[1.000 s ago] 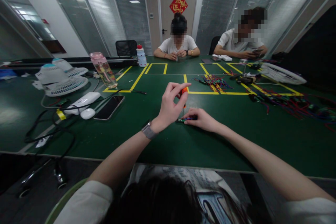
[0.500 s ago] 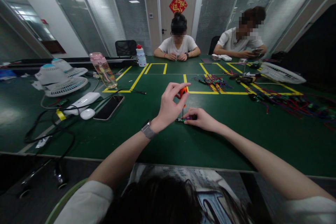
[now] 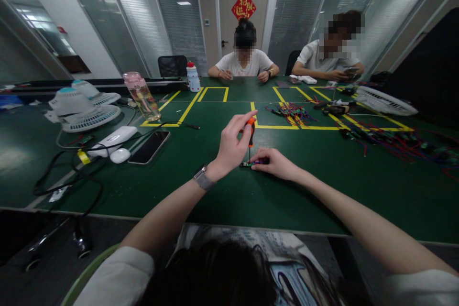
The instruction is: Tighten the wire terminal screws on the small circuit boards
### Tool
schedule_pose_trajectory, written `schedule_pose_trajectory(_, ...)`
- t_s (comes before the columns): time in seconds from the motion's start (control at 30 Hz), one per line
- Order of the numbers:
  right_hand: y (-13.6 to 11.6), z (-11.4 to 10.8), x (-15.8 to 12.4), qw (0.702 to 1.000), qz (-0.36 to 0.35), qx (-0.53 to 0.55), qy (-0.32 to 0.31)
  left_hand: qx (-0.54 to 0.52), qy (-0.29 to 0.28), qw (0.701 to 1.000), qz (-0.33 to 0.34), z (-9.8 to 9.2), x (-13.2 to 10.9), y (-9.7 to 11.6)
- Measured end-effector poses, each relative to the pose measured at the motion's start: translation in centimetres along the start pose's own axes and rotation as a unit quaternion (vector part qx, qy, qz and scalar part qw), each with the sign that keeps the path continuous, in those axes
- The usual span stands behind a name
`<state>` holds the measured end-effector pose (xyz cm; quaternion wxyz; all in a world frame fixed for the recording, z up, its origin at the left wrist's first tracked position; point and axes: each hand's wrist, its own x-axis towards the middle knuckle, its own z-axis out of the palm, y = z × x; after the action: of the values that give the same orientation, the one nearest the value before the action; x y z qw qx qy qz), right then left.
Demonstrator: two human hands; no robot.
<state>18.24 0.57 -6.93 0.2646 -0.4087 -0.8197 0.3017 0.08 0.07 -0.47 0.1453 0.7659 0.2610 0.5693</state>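
Observation:
My left hand (image 3: 232, 146) is closed round a small screwdriver with an orange and black handle (image 3: 251, 129). The tool stands upright, its thin shaft pointing down onto a small green circuit board (image 3: 247, 164) that lies on the green table (image 3: 251, 196). My right hand (image 3: 274, 162) rests on the table just right of the board, fingers pressed on its right end to pin it down. A grey watch (image 3: 202, 179) is on my left wrist.
A phone (image 3: 148, 147), a white mouse (image 3: 119, 155), a white power bank, black cables and two white fans (image 3: 84, 105) lie to the left. A pink-capped bottle (image 3: 141, 95) stands behind them. Coloured wire bundles (image 3: 292, 112) spread right. Two people sit at the far side.
My left fingers have shifted on the screwdriver handle, the index finger now stretched along its top. The person opposite has moved both hands apart. My right hand and the board stay put.

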Motion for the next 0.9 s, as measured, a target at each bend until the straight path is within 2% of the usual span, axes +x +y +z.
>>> schedule_pose_trajectory(0.23, -0.24, -0.01, -0.07, 1.000, -0.001, -0.002, 0.002, 0.007, 0.008, 1.000, -0.011, 0.14, -0.06, 0.19)
schedule_pose_trajectory(0.47, 0.19, 0.08, 0.01, 1.000, -0.003, -0.006, -0.001, -0.020, -0.016, 1.000, -0.006, -0.10, -0.01, 0.25)
schedule_pose_trajectory(0.77, -0.03, -0.06, -0.04, 1.000, -0.001, -0.005, -0.003, -0.002, 0.010, 1.000, -0.004, 0.15, 0.00, 0.34)
schedule_pose_trajectory(0.9, -0.14, -0.07, -0.07, 1.000, 0.001, -0.003, -0.001, -0.003, 0.000, 1.000, -0.013, 0.07, 0.01, 0.23)
